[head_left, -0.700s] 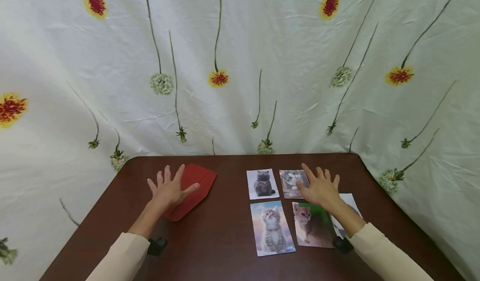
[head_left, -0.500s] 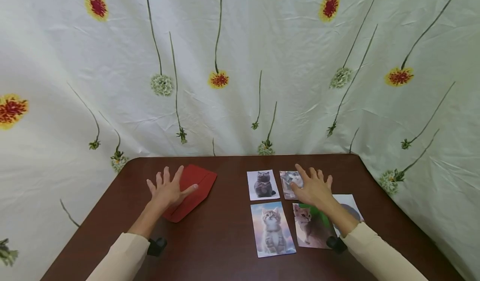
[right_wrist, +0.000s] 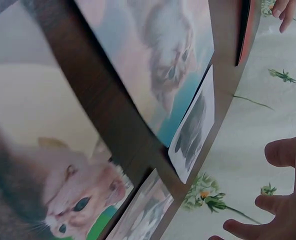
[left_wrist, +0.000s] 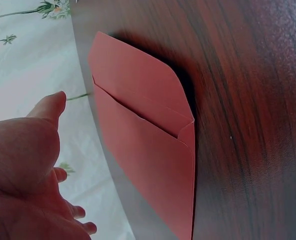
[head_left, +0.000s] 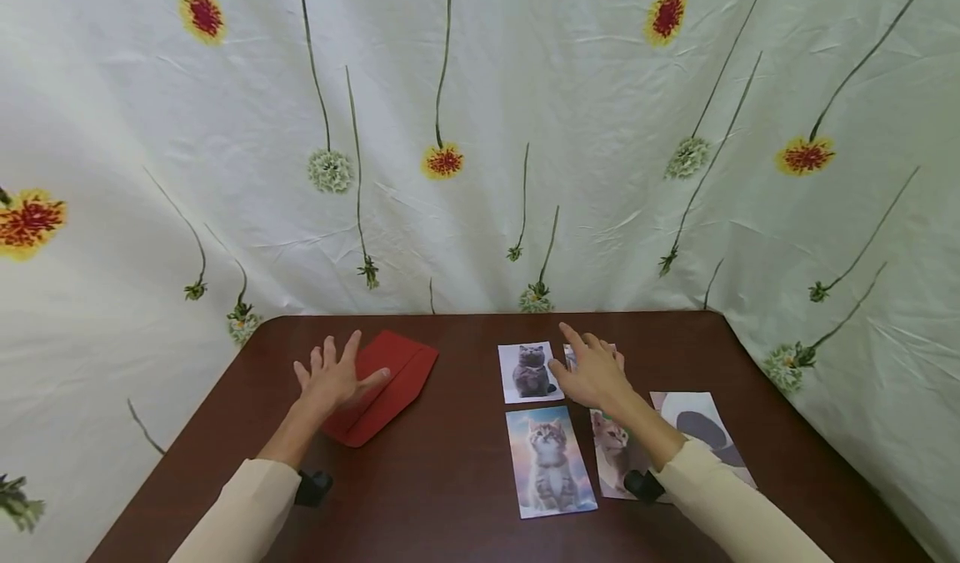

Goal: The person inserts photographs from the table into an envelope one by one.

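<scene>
While fingers hover loosely spread above the table, red envelope below left hand, cat photos below right hand

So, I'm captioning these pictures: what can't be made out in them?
Head view: most of the upper-right cat photo, behind the right hand.
Head view: part of the brown kitten photo, behind the right forearm.
Left wrist view: one end of the red envelope, cut off by the lower edge.
</scene>
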`<state>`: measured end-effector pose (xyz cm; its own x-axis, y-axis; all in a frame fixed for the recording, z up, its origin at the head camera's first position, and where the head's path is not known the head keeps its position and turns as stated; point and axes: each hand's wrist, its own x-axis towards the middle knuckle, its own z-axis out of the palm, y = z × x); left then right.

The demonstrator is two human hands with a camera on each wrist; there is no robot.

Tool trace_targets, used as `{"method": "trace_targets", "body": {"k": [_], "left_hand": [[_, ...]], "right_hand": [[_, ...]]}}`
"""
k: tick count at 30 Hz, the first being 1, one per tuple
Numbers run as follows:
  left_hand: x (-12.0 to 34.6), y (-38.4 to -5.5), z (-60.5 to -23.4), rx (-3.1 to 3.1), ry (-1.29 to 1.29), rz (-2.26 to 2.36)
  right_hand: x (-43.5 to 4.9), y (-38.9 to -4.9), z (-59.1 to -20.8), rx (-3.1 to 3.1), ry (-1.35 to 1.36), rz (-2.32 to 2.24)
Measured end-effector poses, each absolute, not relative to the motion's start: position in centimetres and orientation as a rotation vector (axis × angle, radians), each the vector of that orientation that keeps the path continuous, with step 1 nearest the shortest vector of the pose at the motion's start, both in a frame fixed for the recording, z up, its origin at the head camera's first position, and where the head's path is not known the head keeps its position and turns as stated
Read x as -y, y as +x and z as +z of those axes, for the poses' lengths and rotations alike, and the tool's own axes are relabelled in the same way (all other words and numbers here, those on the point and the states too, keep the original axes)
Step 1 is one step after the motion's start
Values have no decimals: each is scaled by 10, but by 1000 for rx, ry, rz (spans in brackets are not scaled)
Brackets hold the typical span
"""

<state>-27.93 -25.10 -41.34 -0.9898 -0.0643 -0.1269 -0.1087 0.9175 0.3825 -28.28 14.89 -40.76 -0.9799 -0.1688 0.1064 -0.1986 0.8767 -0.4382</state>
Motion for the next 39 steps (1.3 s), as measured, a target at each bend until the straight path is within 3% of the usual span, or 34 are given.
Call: {"method": "trace_targets", "body": {"k": [17, 39], "left_hand": [[247, -288, -415, -2951, -170, 583], [245, -297, -438, -2929, -158, 598]], "right_hand": [[-108, -292, -407, 2773, 516, 1067], [-77, -291, -410, 2753, 393, 1806]]}}
